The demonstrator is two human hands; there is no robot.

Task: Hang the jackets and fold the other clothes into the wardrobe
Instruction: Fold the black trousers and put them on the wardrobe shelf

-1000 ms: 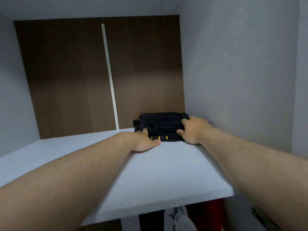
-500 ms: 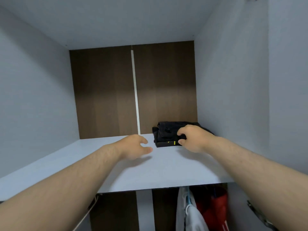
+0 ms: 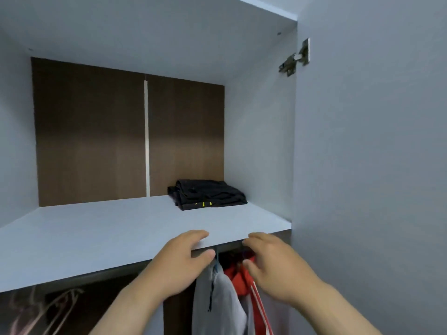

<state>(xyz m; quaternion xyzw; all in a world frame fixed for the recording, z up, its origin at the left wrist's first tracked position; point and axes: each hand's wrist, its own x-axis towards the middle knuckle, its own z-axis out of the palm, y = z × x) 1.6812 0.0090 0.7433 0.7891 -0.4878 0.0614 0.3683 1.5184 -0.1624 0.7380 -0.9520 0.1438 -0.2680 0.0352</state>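
Note:
A folded black garment (image 3: 208,194) with small yellow marks lies at the back right of the white wardrobe shelf (image 3: 108,235). My left hand (image 3: 179,264) and my right hand (image 3: 273,264) hover side by side in front of the shelf's front edge, fingers loosely spread, holding nothing. Neither touches the garment. Below the shelf a grey jacket (image 3: 217,298) and a red jacket with white stripes (image 3: 251,286) hang, partly hidden by my hands.
The brown back panel (image 3: 96,141) closes the compartment. The open door (image 3: 375,165) stands at the right with a metal hinge (image 3: 295,58). Bare hangers (image 3: 55,308) show at the lower left under the shelf.
Both hands let go of the black garment and drew back from it to the shelf's front edge. The view pulled back and down, showing the hanging jackets.

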